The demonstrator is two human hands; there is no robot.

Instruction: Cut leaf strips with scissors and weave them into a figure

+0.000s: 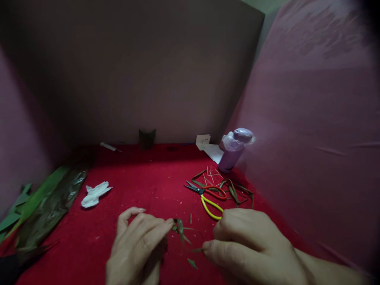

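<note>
In the lower middle, my left hand (138, 241) is closed, its thumb and fingertips pinching a small folded piece of green-brown leaf strip (180, 230). Thin ends stick out from the piece toward the right. My right hand (249, 241) is closed too, thumb against the curled fingers, with the narrow tip of a leaf strip (196, 250) showing at the thumb. Whether both hands grip one and the same strip I cannot tell. Small leaf scraps (192, 263) lie on the red cloth between the hands. Just beyond my right hand are scissors (204, 192) with red and yellow handles, blades apart.
Behind the scissors lie toothpicks (210, 174) and loose leaf strips (234, 192). A purple bottle (230, 158) with plastic wrap stands right, beside white papers (212, 150). Left are a crumpled tissue (95, 194), a syringe (109, 147) and long leaves (50, 198). Walls enclose the red cloth (142, 178).
</note>
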